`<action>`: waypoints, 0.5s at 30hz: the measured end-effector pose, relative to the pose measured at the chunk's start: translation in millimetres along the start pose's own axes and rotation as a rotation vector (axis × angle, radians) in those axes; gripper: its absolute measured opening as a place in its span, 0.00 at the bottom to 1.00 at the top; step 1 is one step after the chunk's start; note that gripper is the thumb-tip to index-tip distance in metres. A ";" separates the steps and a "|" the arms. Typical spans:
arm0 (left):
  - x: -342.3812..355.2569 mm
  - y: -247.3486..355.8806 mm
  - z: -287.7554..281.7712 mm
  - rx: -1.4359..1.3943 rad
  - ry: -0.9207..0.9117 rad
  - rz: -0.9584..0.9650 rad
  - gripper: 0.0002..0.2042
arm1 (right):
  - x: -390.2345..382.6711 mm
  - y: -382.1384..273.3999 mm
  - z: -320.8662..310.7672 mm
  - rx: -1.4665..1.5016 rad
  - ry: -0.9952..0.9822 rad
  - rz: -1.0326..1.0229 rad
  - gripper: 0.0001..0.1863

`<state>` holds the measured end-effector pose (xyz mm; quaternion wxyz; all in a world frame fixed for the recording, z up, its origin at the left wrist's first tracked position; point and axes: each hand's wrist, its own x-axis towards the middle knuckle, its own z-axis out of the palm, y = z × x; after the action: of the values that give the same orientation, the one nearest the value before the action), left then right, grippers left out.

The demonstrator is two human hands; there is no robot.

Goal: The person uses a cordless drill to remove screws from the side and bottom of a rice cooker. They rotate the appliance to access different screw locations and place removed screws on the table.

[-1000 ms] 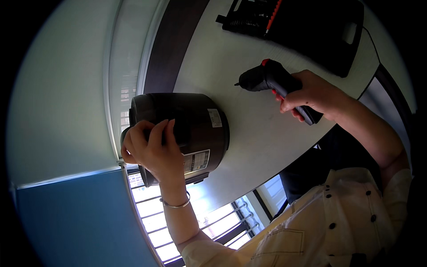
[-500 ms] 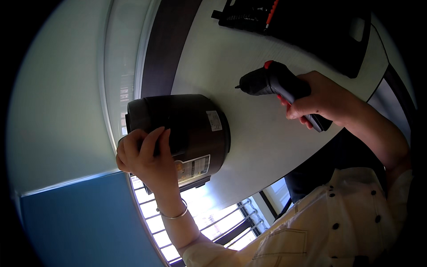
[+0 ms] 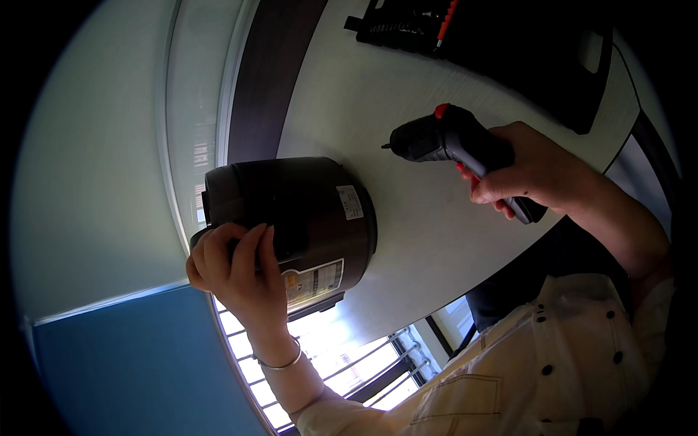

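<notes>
A dark brown rice cooker point(image 3: 320, 218) stands on the pale table point(image 3: 407, 240), with a small white label and a larger printed sticker on its side. My left hand point(image 3: 236, 265) is at its upper edge, fingers bent and closed on a dark part there; what exactly lies under the fingertips is partly hidden. A black-and-red cordless screwdriver point(image 3: 454, 142) is in my right hand point(image 3: 534, 171), fingers wrapped round its handle. Its bit points left, above the table and apart from the cooker.
A black tool case point(image 3: 509, 58) with bits and a red strip lies open at the far side of the table. Left of the table are a dark band point(image 3: 265, 87), a pale wall and a blue panel point(image 3: 138, 356). A barred window point(image 3: 356, 363) shows beyond the table's edge.
My left hand has shifted slightly left and down at the cooker's edge. The right hand and screwdriver have dropped slightly. The cooker looks almost unmoved.
</notes>
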<state>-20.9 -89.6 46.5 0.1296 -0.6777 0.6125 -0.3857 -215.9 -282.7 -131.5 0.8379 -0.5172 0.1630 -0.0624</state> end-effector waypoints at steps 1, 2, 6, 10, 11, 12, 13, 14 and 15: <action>-1.0 -1.1 -0.4 -0.020 0.007 -0.004 0.04 | 0.4 -0.2 0.4 -0.003 -0.004 0.001 0.17; -0.4 -0.6 -2.0 -0.026 0.005 -0.002 0.04 | 0.4 -0.8 0.9 -0.002 0.003 0.001 0.17; 2.9 3.9 -6.0 -0.041 -0.005 -0.037 0.06 | -0.2 -2.1 2.6 0.006 0.031 -0.005 0.17; 3.7 7.4 -7.5 -0.018 -0.006 -0.063 0.06 | -1.4 -2.0 3.2 0.019 0.035 -0.026 0.17; 3.2 6.4 -6.7 -0.023 -0.007 -0.063 0.05 | -2.0 -2.4 3.7 0.024 0.035 -0.026 0.17; 2.2 4.4 -5.2 -0.026 -0.009 -0.063 0.04 | -2.7 -3.4 4.2 0.029 0.036 -0.027 0.16; 2.1 3.0 -4.1 -0.032 -0.010 -0.061 0.04 | -3.2 -3.7 4.3 0.036 0.038 -0.027 0.16; 2.6 2.7 -4.7 -0.034 -0.018 -0.060 0.04 | -3.2 -3.0 3.9 0.031 0.040 -0.024 0.16; 3.4 2.5 -5.5 -0.035 -0.026 -0.060 0.04 | -2.6 -1.8 3.3 0.027 0.041 -0.022 0.16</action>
<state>-26.6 -91.6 49.8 0.1141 -0.7031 0.5967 -0.3696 -217.1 -280.0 -128.0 0.8406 -0.5061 0.1735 -0.0845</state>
